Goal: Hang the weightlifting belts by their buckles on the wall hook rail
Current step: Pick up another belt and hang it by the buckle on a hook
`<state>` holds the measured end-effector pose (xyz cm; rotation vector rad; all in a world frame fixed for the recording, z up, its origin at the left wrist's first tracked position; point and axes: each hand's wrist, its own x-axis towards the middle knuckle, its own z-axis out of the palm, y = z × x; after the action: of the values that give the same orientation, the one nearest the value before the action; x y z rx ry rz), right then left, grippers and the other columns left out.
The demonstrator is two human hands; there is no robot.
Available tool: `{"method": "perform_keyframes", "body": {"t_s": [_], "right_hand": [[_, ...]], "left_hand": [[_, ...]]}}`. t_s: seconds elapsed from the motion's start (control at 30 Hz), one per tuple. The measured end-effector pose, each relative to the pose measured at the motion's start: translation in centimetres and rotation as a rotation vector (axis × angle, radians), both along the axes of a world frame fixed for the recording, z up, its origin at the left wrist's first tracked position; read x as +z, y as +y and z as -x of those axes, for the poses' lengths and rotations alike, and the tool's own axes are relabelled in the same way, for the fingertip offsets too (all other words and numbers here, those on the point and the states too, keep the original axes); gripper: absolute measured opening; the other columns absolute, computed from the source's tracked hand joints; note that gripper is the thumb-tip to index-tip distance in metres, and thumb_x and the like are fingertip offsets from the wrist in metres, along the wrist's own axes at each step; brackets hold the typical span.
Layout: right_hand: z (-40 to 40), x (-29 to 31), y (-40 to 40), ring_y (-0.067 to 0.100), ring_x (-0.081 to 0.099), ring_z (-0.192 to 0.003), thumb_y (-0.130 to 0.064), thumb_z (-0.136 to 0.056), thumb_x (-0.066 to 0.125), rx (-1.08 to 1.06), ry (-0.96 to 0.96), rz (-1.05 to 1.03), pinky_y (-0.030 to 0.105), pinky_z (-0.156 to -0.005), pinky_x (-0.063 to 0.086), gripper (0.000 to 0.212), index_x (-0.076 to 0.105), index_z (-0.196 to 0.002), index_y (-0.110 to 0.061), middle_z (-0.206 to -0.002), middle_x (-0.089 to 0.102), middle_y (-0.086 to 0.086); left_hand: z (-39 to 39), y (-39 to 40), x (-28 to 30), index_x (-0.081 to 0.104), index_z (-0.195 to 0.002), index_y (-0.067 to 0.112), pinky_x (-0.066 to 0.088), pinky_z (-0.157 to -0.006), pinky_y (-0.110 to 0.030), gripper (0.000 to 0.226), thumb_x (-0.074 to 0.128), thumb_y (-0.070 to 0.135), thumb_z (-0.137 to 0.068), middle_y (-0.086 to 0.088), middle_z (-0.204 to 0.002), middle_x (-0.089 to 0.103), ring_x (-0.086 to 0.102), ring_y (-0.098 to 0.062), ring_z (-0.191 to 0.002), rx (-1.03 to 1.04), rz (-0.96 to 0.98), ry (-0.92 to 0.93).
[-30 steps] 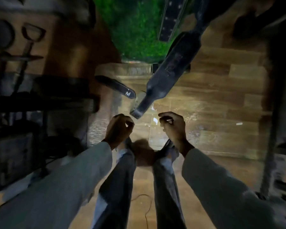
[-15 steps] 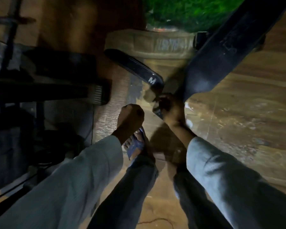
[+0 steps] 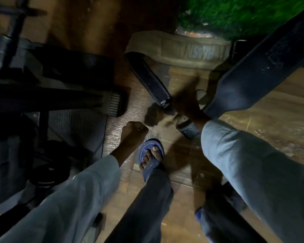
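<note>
The right hand (image 3: pixel 186 104) reached down to the floor and lay dark and blurred over the narrow end of a wide dark belt (image 3: pixel 249 79); whether its fingers had closed on the strap could not be told. That belt ran up and away to the right of the hand, broadening as it went, and bore pale stamped lettering near its far end, too smeared to read. Its perforated tip (image 3: pixel 188 127) showed just below the right wrist, resting on the wooden floor (image 3: pixel 270 123).

The left hand (image 3: pixel 135 130) was clenched in a fist and held nothing, hanging above the floor to the left of the right hand and apart from every belt.

Just left of the right hand, almost touching it, lay the end of a second black belt (image 3: pixel 147 79), stitched along its edges and marked with a white letter "M". Beyond both hands a tan belt (image 3: pixel 191 50) lay curved on the floor, with printed capitals along it, seen upside down and only partly legible.

Farther still was a patch of green turf (image 3: pixel 235 16). Dark gym equipment (image 3: pixel 51 88) crowded the space left of the left hand. A foot in a blue sandal (image 3: pixel 151 155) stood just below the fist.
</note>
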<state>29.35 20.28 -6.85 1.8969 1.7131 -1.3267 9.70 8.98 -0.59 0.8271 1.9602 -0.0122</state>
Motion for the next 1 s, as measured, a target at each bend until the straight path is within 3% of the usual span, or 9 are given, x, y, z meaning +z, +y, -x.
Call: {"method": "perform_keyframes", "body": {"t_s": [0.1, 0.23, 0.37, 0.47, 0.57, 0.67, 0.8, 0.9, 1.0], "right_hand": [[0.0, 2.9, -1.3, 0.036, 0.062, -0.11, -0.037, -0.102, 0.056, -0.056, 0.037, -0.131, 0.038, -0.09, 0.041, 0.039, 0.067, -0.107, 0.0, -0.113, 0.066, 0.021], [1.5, 2.1, -2.7, 0.033, 0.068, -0.102, -0.072, -0.084, 0.056, -0.194, 0.059, -0.205, 0.034, -0.072, 0.046, 0.071, 0.067, -0.11, -0.007, -0.105, 0.068, 0.013], [4.1, -2.8, -3.9, 0.043, 0.059, -0.12, -0.056, -0.085, 0.072, -0.054, -0.175, -0.395, 0.05, -0.091, 0.054, 0.088, 0.045, -0.145, 0.002, -0.138, 0.057, 0.025], [4.7, -4.7, -5.0, 0.046, 0.059, -0.118, -0.05, -0.083, 0.074, 0.035, -0.198, -0.4, 0.055, -0.097, 0.05, 0.075, 0.053, -0.133, 0.002, -0.132, 0.058, 0.026], [4.0, -3.8, -6.7, 0.026, 0.068, -0.103, -0.043, -0.092, 0.071, 0.072, 0.085, -0.244, 0.036, -0.089, 0.053, 0.049, 0.061, -0.121, -0.005, -0.108, 0.065, 0.014], [3.7, 1.0, -8.2, -0.001, 0.06, -0.078, -0.016, -0.095, 0.073, -0.036, 0.436, -0.074, 0.009, -0.078, 0.05, 0.034, 0.06, -0.12, 0.002, -0.093, 0.059, 0.0], [2.4, 9.6, -11.0, 0.001, 0.056, -0.077, -0.025, -0.083, 0.086, -0.05, 0.573, 0.021, 0.009, -0.065, 0.038, 0.032, 0.073, -0.105, -0.007, -0.091, 0.064, -0.004], [0.5, 15.4, -14.2, -0.007, 0.059, -0.068, -0.041, -0.079, 0.087, -0.113, 0.625, 0.103, 0.015, -0.063, 0.039, 0.026, 0.075, -0.092, -0.021, -0.086, 0.074, -0.006], [-1.8, 23.3, -16.5, -0.002, 0.061, -0.069, -0.047, -0.081, 0.083, -0.152, 0.635, 0.106, 0.023, -0.066, 0.044, 0.033, 0.078, -0.099, -0.02, -0.088, 0.078, -0.003]], "left_hand": [[-0.3, -0.6, 2.6, 0.075, -0.072, 0.006, 0.064, -0.072, -0.043, 0.025, 0.07, 0.03, -0.067, -0.011, -0.068, 0.076, 0.076, -0.03, -0.071, 0.1, 0.088, -0.049], [-0.4, 0.0, 3.2, 0.076, -0.077, 0.013, 0.052, -0.061, -0.013, 0.011, 0.068, 0.016, -0.085, -0.005, -0.081, 0.077, 0.071, -0.015, -0.07, -0.131, 0.02, 0.037], [0.9, 1.4, 0.2, 0.058, -0.135, 0.015, 0.055, -0.093, -0.043, 0.046, 0.067, 0.02, -0.09, -0.014, -0.136, 0.061, 0.06, -0.035, -0.121, -0.52, -0.205, 0.338], [1.1, 1.5, -0.7, 0.034, -0.153, 0.013, 0.05, -0.103, -0.051, 0.075, 0.069, 0.022, -0.088, -0.017, -0.152, 0.044, 0.048, -0.037, -0.134, -0.589, -0.314, 0.446], [0.7, 0.4, -0.9, 0.032, -0.155, 0.008, 0.046, -0.109, -0.049, 0.077, 0.069, 0.031, -0.092, -0.019, -0.155, 0.043, 0.046, -0.037, -0.138, -0.396, -0.309, 0.31], [-0.3, -1.1, 0.3, 0.042, -0.148, 0.007, 0.052, -0.102, -0.042, 0.079, 0.072, 0.05, -0.088, -0.018, -0.14, 0.059, 0.06, -0.034, -0.125, 0.162, -0.158, 0.084], [-1.7, -2.4, 5.8, 0.064, -0.121, -0.003, 0.055, -0.084, -0.041, 0.058, 0.074, 0.043, -0.087, -0.025, -0.115, 0.07, 0.069, -0.041, -0.107, 0.803, 0.016, -0.355], [-2.6, -3.0, 11.0, 0.067, -0.119, -0.002, 0.055, -0.071, -0.037, 0.043, 0.074, 0.026, -0.088, -0.022, -0.107, 0.071, 0.069, -0.035, -0.093, 0.935, 0.014, -0.414], [-4.5, -3.2, 18.4, 0.068, -0.106, -0.002, 0.059, -0.079, -0.044, 0.033, 0.073, 0.027, -0.09, -0.019, -0.095, 0.072, 0.069, -0.033, -0.084, 0.97, 0.036, -0.551]]}}
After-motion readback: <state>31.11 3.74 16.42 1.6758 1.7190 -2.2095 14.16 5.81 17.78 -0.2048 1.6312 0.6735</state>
